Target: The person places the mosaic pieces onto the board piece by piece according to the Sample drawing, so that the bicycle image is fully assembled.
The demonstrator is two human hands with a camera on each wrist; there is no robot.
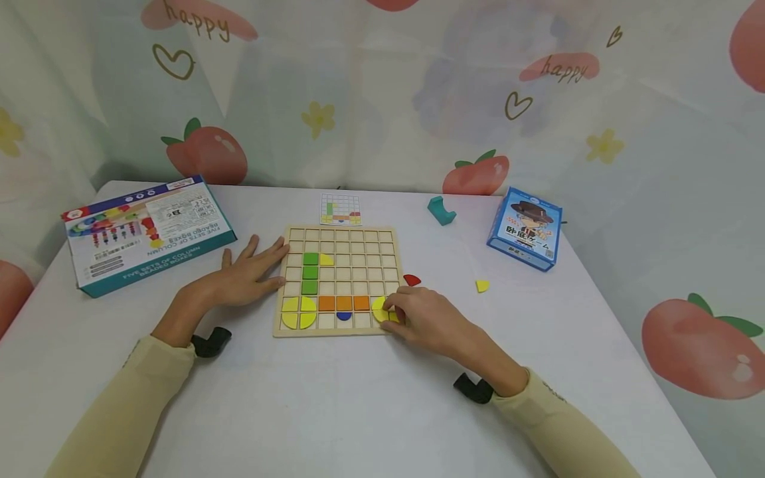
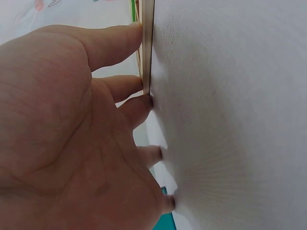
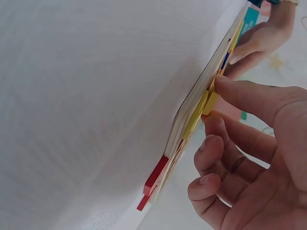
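A wooden grid board (image 1: 335, 333) lies on the table. My left hand (image 1: 245, 272) spreads its fingers, fingertips against the board's left edge. Over the lower right corner, my right hand (image 1: 433, 322) pinches a yellow piece (image 3: 211, 103) between thumb and index finger, close over yellow pieces (image 1: 379, 309) partly hidden by the fingers. Yellow quarter pieces (image 1: 299, 312) form a circle at the lower left. Three green squares (image 1: 310, 273) stand in a column, a yellow quarter (image 1: 325, 259) beside the top one. Three orange squares (image 1: 343, 303) sit in a row above a blue half-circle (image 1: 344, 316).
Red pieces (image 3: 156, 175) lie by the board's right edge, and a loose yellow quarter (image 1: 482, 286) is farther right. Behind the board are a pattern card (image 1: 340, 217) and a curved teal block (image 1: 441, 212). Boxes stand left (image 1: 149, 232) and right (image 1: 526, 229).
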